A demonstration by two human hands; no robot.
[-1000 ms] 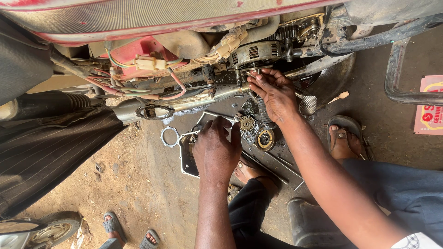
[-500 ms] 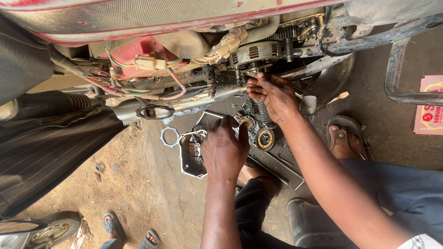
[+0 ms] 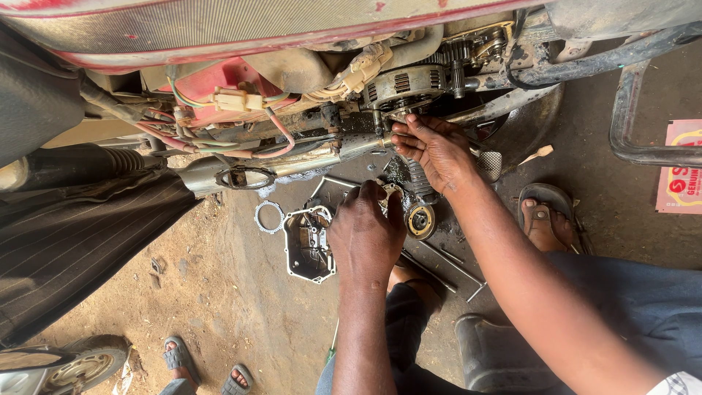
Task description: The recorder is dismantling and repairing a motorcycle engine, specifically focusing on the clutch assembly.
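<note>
Two sandalled feet point(image 3: 208, 366) of another person are seen at the lower left, on the dirt floor point(image 3: 241, 292). Further right, a thin ring gasket point(image 3: 268, 216) lies on the ground, and just beside it an engine cover point(image 3: 307, 245) rests with its hollow side up. The left hand point(image 3: 365, 238) is held just right of that cover, back upward, fingers curled down over a round metal part whose edge alone shows; whether it is pinched cannot be told. A round bearing-like part point(image 3: 420, 220) lies immediately right of this hand, on the ground. Above and to the right, the right hand point(image 3: 433, 150) is pressed against the opened engine point(image 3: 406, 88) of the motorcycle, fingers bent together at the housing below the toothed rotor; nothing gripped can be made out. Long bolts point(image 3: 446, 260) are scattered between the two forearms. A sandalled foot point(image 3: 541, 216) is placed at the right.
</note>
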